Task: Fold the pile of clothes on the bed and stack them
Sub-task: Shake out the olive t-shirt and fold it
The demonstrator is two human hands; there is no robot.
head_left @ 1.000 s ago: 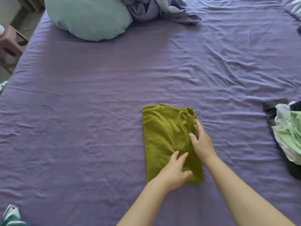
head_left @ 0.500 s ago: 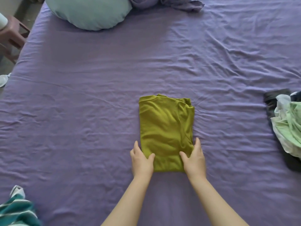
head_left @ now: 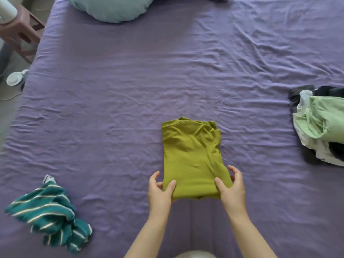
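Both hands, L (head_left: 160,190) & R (head_left: 230,189), pinch folded olive shirt (head_left: 191,157) near-edge corners; thin grip, lifting could unfold it.

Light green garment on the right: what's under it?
Under the light green garment lie a white garment and dark clothing, on the purple sheet. How many pieces is hidden; the pile runs out of frame.

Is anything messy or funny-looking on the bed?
Yes. The striped green garment lies crumpled near the bed's left edge, and the heap of clothes on the right is unfolded. The olive shirt, gripped by the left hand and right hand, looks neatly folded.
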